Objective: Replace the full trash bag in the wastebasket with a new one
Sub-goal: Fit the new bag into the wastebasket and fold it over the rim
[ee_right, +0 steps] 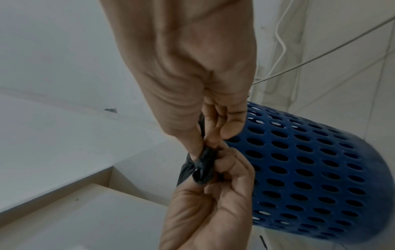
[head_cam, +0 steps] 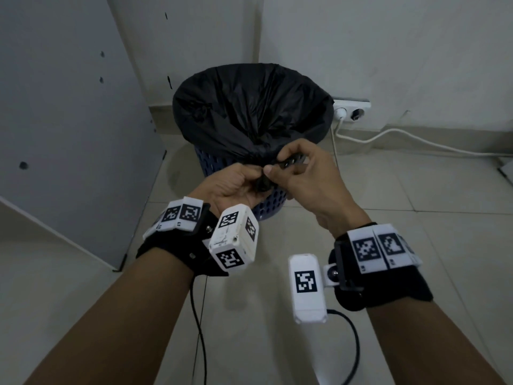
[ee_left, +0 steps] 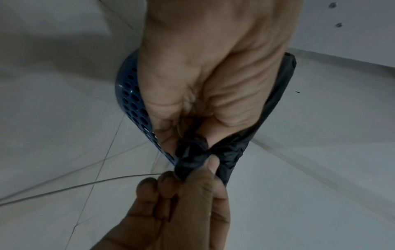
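Left fingers [ee_left: 171,135] and right fingers [ee_right: 210,121] both pinch a twisted knot [head_cam: 263,183] of black plastic at the near rim of the bin. The left hand [head_cam: 230,187] curls round the bunched tail from below; the right hand [head_cam: 302,173] nips it between thumb and forefinger, its other fingers bent loosely. The knot belongs to the bag [head_cam: 249,112], which lines the blue perforated bin [head_cam: 273,202] and folds over its rim. The bin stands on the tiled floor [head_cam: 416,195] near a wall corner, beside a socket [head_cam: 351,111] with a white cable [head_cam: 402,134]. A grey panel [head_cam: 69,120] leans at the left.
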Action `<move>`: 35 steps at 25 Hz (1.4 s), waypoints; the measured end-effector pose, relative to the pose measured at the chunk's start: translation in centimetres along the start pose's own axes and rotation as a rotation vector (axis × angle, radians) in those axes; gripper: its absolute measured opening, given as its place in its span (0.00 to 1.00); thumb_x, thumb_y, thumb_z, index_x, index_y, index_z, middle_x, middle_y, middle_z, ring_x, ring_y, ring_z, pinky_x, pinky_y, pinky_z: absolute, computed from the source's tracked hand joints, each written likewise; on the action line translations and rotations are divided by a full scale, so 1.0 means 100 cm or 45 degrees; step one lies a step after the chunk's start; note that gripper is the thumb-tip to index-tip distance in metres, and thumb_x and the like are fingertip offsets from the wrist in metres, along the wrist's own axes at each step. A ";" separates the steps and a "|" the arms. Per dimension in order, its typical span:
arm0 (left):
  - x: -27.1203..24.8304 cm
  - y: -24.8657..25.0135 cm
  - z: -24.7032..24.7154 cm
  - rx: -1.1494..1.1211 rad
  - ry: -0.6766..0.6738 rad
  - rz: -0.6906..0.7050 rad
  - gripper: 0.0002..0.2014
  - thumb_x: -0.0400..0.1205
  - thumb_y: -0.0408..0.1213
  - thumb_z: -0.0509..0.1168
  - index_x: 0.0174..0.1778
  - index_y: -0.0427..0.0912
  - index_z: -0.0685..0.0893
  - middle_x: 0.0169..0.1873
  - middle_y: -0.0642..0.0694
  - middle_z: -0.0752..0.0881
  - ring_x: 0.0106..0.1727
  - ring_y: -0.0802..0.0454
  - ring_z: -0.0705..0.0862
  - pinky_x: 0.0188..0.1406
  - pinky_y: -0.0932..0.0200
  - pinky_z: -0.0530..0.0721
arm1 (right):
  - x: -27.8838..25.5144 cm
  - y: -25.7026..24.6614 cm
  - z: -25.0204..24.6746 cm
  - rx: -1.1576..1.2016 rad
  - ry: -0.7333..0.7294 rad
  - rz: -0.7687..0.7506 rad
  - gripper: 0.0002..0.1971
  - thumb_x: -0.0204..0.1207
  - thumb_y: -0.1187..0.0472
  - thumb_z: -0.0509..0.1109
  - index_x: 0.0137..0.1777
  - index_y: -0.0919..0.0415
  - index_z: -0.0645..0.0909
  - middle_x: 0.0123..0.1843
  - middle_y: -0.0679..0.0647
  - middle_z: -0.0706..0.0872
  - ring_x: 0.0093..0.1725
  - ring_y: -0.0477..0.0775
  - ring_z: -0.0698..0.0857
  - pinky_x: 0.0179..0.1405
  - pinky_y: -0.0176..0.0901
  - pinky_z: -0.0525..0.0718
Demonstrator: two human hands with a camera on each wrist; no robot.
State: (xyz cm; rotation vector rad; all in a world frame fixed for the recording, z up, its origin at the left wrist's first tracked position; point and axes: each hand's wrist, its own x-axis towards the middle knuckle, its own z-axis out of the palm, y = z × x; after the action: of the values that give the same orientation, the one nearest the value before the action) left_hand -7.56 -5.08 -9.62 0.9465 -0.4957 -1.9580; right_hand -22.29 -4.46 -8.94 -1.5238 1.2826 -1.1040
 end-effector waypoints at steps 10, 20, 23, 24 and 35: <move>-0.006 0.005 0.013 -0.079 0.122 0.059 0.11 0.81 0.17 0.56 0.45 0.28 0.84 0.33 0.38 0.90 0.29 0.51 0.90 0.22 0.67 0.85 | 0.001 0.014 0.001 -0.550 -0.035 -0.571 0.14 0.69 0.64 0.82 0.54 0.64 0.90 0.51 0.54 0.84 0.43 0.41 0.79 0.46 0.22 0.78; 0.000 0.002 0.012 0.076 0.305 0.016 0.05 0.78 0.21 0.67 0.41 0.35 0.85 0.27 0.46 0.88 0.32 0.58 0.85 0.33 0.69 0.87 | 0.008 0.004 -0.003 -0.689 0.072 -0.334 0.09 0.79 0.58 0.73 0.38 0.56 0.85 0.26 0.45 0.81 0.26 0.38 0.77 0.25 0.23 0.68; 0.002 0.004 0.011 0.052 0.287 -0.019 0.05 0.79 0.22 0.67 0.40 0.34 0.85 0.29 0.45 0.86 0.30 0.59 0.83 0.24 0.72 0.84 | 0.010 0.000 -0.004 -0.462 0.100 -0.344 0.06 0.77 0.58 0.76 0.44 0.54 0.81 0.24 0.51 0.81 0.24 0.41 0.77 0.24 0.25 0.70; 0.002 0.005 0.010 0.030 0.287 -0.022 0.05 0.79 0.22 0.66 0.42 0.34 0.84 0.32 0.45 0.86 0.32 0.58 0.82 0.23 0.72 0.83 | 0.009 0.001 -0.002 -0.418 0.101 -0.374 0.06 0.77 0.58 0.76 0.45 0.55 0.81 0.25 0.53 0.81 0.24 0.42 0.77 0.25 0.26 0.71; 0.002 0.004 0.011 -0.035 0.261 -0.069 0.02 0.78 0.23 0.69 0.44 0.31 0.85 0.34 0.42 0.88 0.31 0.56 0.88 0.32 0.67 0.89 | 0.012 0.026 0.002 -0.470 0.170 -0.707 0.03 0.77 0.70 0.72 0.43 0.67 0.87 0.43 0.56 0.84 0.41 0.47 0.81 0.41 0.32 0.76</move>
State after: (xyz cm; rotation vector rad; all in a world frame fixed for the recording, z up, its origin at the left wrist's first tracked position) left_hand -8.21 -5.49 -8.75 1.1384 -0.3282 -1.8848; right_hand -22.68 -5.94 -11.41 -2.2034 1.2303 -1.3824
